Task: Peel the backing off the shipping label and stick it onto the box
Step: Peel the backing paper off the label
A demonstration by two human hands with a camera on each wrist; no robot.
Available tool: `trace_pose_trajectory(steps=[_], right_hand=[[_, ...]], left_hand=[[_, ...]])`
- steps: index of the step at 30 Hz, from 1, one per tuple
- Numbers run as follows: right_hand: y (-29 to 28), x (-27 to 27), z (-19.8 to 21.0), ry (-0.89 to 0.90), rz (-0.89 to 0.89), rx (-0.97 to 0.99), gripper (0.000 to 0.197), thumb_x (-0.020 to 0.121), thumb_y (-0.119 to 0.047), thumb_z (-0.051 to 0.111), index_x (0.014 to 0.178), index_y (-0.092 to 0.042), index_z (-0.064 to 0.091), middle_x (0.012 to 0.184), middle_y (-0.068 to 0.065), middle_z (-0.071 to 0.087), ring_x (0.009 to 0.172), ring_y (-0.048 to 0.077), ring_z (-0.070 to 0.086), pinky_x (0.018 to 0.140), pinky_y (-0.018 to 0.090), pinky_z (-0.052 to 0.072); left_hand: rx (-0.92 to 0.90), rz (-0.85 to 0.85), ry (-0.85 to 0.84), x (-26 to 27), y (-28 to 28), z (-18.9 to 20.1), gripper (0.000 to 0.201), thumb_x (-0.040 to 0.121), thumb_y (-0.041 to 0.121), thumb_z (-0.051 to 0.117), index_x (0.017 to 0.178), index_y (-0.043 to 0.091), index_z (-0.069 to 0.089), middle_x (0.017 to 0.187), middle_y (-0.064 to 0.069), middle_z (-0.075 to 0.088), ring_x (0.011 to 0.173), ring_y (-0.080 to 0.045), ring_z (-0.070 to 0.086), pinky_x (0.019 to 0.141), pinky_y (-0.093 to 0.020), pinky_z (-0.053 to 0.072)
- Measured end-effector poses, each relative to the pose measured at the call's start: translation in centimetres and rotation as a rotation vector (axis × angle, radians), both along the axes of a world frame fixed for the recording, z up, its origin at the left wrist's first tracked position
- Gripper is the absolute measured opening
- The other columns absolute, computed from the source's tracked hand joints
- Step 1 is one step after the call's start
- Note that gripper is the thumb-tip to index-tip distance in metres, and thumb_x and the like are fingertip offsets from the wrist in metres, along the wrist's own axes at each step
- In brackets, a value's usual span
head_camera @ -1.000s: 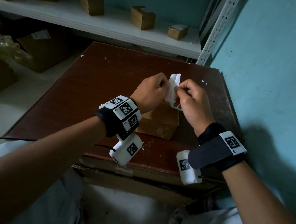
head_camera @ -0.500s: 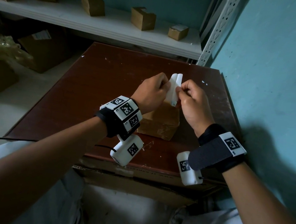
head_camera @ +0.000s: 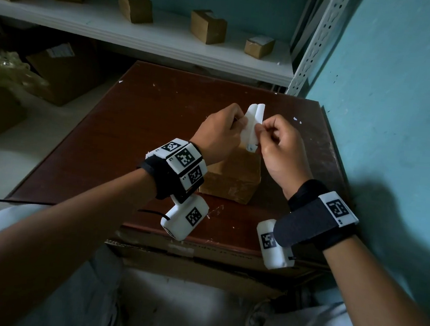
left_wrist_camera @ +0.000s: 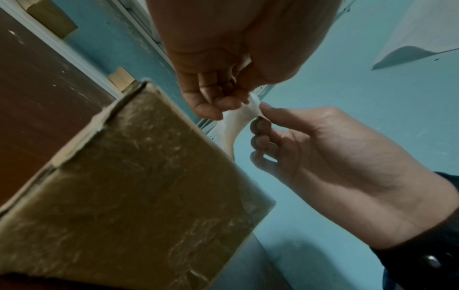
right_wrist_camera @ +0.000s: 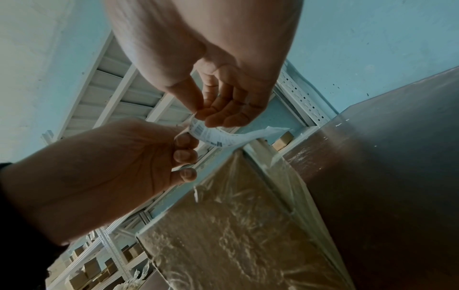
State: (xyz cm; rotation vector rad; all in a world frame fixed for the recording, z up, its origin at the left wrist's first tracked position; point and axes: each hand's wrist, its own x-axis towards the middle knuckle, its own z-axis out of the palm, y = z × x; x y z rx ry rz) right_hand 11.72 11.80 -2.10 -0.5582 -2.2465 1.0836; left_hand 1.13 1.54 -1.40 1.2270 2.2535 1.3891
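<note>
- Label (head_camera: 252, 125), white and bowed, was held upright above the box (head_camera: 233, 175), clear of its top, pinched from both sides.
- The left hand (head_camera: 218, 134) pinched one edge of the label between thumb and fingertips, its other fingers curled.
- The right hand (head_camera: 280, 146) pinched the opposite edge between thumb and forefinger; the right wrist view showed printed text on the curled strip there.
- Whether the backing had separated from the label could not be told.
- The box, brown cardboard wrapped in shiny tape, sat on the dark red table (head_camera: 132, 127), below both hands.
- Behind the box, a white shelf (head_camera: 142, 35) carried several small cartons.
</note>
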Motion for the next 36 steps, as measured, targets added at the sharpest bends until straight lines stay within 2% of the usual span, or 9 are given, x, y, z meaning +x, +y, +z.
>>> trace_pose_trajectory(steps=[3, 11, 19, 22, 25, 32, 36], right_hand=[[0.03, 0.00, 0.02, 0.002, -0.002, 0.007, 0.018, 0.099, -0.025, 0.053, 0.099, -0.008, 0.059, 0.093, 0.001, 0.066, 0.088, 0.012, 0.065, 0.072, 0.037, 0.058], [-0.04, -0.02, 0.08, 0.001, -0.001, 0.025, 0.018, 0.099, -0.024, 0.053, 0.100, -0.006, 0.059, 0.093, 0.003, 0.065, 0.087, 0.013, 0.064, 0.071, 0.036, 0.057], [-0.04, 0.00, 0.16, -0.003, 0.001, 0.006, 0.018, 0.099, -0.024, 0.053, 0.099, -0.007, 0.059, 0.094, 0.003, 0.066, 0.088, 0.014, 0.065, 0.075, 0.043, 0.058], [-0.04, 0.00, 0.17, -0.003, -0.003, -0.006, 0.017, 0.098, -0.025, 0.053, 0.098, -0.009, 0.059, 0.093, 0.002, 0.066, 0.087, 0.014, 0.066, 0.076, 0.045, 0.058], [-0.03, 0.00, 0.17, -0.009, -0.005, -0.003, 0.017, 0.099, -0.025, 0.053, 0.099, -0.009, 0.059, 0.093, 0.001, 0.065, 0.087, 0.012, 0.065, 0.076, 0.042, 0.058], [0.06, 0.06, 0.19, -0.007, -0.008, 0.012, 0.017, 0.099, -0.024, 0.052, 0.099, -0.008, 0.059, 0.092, 0.002, 0.065, 0.085, 0.013, 0.064, 0.072, 0.037, 0.058], [0.08, -0.02, 0.20, -0.007, -0.003, 0.007, 0.017, 0.099, -0.024, 0.053, 0.101, -0.008, 0.059, 0.094, 0.002, 0.065, 0.086, 0.014, 0.065, 0.073, 0.038, 0.059]], left_hand=[[-0.004, 0.004, 0.001, 0.04, -0.03, 0.12, 0.010, 0.101, 0.020, 0.042, 0.095, 0.015, 0.048, 0.085, -0.003, 0.059, 0.070, -0.023, 0.059, 0.063, -0.039, 0.053], [-0.015, 0.021, 0.018, 0.06, 0.01, 0.11, 0.011, 0.101, 0.022, 0.041, 0.096, 0.016, 0.048, 0.088, -0.003, 0.059, 0.070, -0.021, 0.060, 0.063, -0.038, 0.054], [0.000, 0.019, 0.019, 0.05, 0.02, 0.14, 0.011, 0.101, 0.020, 0.041, 0.094, 0.017, 0.048, 0.083, -0.001, 0.057, 0.070, -0.022, 0.059, 0.061, -0.035, 0.051], [0.002, 0.017, 0.022, 0.07, 0.06, 0.16, 0.011, 0.101, 0.020, 0.040, 0.095, 0.016, 0.048, 0.081, 0.000, 0.056, 0.068, -0.019, 0.058, 0.059, -0.033, 0.050], [0.005, 0.017, 0.021, 0.06, 0.07, 0.18, 0.010, 0.101, 0.020, 0.040, 0.095, 0.016, 0.047, 0.079, 0.003, 0.055, 0.063, -0.014, 0.055, 0.056, -0.028, 0.047], [0.002, 0.020, 0.026, 0.09, 0.08, 0.20, 0.010, 0.101, 0.020, 0.040, 0.096, 0.016, 0.048, 0.085, -0.002, 0.058, 0.070, -0.020, 0.058, 0.063, -0.034, 0.052], [0.004, 0.028, 0.025, 0.08, 0.05, 0.24, 0.011, 0.101, 0.020, 0.040, 0.095, 0.016, 0.048, 0.086, -0.003, 0.059, 0.071, -0.021, 0.059, 0.063, -0.034, 0.051]])
